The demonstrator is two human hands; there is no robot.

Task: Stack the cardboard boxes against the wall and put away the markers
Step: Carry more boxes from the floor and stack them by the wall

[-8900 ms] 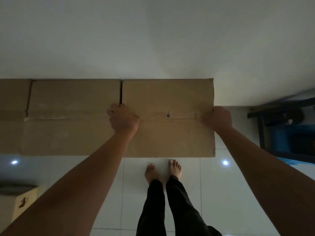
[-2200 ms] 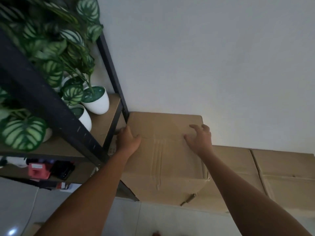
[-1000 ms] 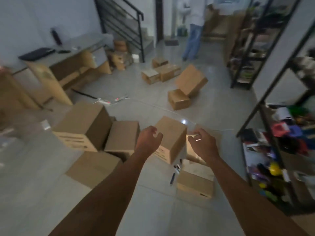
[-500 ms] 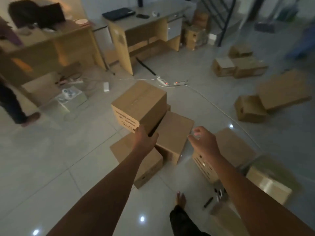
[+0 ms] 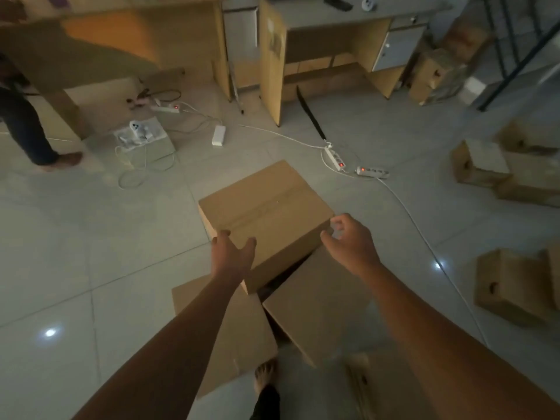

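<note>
1. Three cardboard boxes sat clustered on the floor in front of the person: a top box (image 5: pixel 266 207), plain brown with a taped seam, resting tilted on a lower left box (image 5: pixel 239 331) and a lower right box (image 5: pixel 318 301).
2. The left hand (image 5: pixel 231 256) was spread, fingers fairly straight, over the top box's near left corner; contact could not be told for sure.
3. The right hand (image 5: pixel 351 241) hung at the box's near right corner, fingers loosely curled and gripping nothing.
4. Further boxes lay scattered to the right: a blurred group at the far right (image 5: pixel 481 165) and one with a hand-hole (image 5: pixel 509 286) nearer. Exact count there was hard to tell.
5. No markers could be made out.
6. The glossy tiled floor (image 5: pixel 91 237) threw back spots of light.
7. Two wooden desks (image 5: pixel 272 56) stood at the back, with white power strips (image 5: pixel 335 154) and looping cables in front of them.
8. Another person's leg (image 5: pixel 27 131) showed at the left edge.
</note>
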